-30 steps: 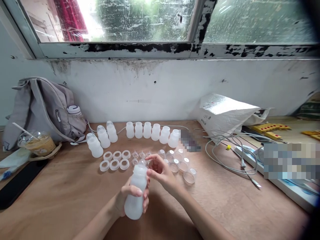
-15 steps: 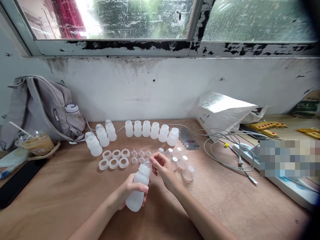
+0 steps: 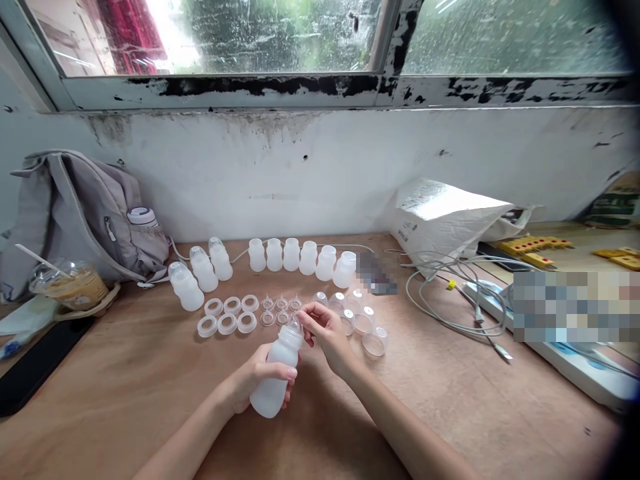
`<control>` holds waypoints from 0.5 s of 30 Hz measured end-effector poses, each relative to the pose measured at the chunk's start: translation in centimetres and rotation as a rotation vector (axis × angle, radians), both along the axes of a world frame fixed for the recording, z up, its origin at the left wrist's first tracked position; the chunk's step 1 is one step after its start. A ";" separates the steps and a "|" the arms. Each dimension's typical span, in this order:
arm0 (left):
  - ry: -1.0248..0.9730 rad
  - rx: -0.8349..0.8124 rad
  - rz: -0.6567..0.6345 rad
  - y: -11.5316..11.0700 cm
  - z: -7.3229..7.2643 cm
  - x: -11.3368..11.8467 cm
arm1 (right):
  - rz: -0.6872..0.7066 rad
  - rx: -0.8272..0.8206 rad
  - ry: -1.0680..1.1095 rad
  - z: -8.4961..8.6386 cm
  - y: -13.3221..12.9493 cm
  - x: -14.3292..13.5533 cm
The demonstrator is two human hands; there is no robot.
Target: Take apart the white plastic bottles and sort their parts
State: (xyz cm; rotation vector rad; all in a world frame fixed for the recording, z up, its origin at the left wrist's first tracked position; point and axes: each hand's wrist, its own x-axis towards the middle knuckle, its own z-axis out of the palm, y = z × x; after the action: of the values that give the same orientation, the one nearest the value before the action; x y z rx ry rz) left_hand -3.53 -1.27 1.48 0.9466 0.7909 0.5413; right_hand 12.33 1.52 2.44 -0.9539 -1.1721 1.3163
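My left hand is wrapped round the body of a frosted baby bottle, which leans to the right above the table. At its mouth sits a clear bottle nipple, pinched by the fingertips of my right hand. Beyond my hands lie several white screw rings in two rows. Beside them are several clear nipples, partly behind the right hand. Several transparent caps stand to the right. A row of open bottles is at the back; three capped bottles stand to its left.
A grey backpack and an iced drink cup are on the left, with a black flat object in front. On the right are tangled cables, a power strip and a white bag. The wall closes off the back.
My hands, the bottle and the nipple keep nearly the same pose. The whole view has shifted slightly; nothing on the table has been moved.
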 end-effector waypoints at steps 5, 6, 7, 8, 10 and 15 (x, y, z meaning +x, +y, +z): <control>0.012 -0.002 -0.045 0.0 0.2 -0.1 | -0.008 -0.003 0.074 0.1 0.1 0.3; 0.019 -0.003 -0.059 0.0 0.2 -0.1 | -0.036 0.001 0.089 0.2 0.2 0.4; 0.019 0.001 -0.059 0.0 0.2 -0.1 | -0.075 0.009 0.100 0.2 0.2 0.6; 0.008 0.012 -0.040 0.0 0.3 0.0 | -0.120 0.022 0.105 0.3 0.3 0.8; -0.038 0.058 0.044 -0.1 0.4 0.0 | -0.206 0.056 0.088 0.4 0.4 1.1; 0.004 0.273 0.253 0.4 0.5 -0.2 | -0.297 0.132 -0.052 0.6 0.1 1.1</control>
State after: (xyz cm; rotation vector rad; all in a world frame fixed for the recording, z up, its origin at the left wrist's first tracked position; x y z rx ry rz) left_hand -3.76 -0.87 2.03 1.1048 0.8596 0.8849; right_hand 13.44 1.64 3.03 -1.0263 -1.0936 0.9713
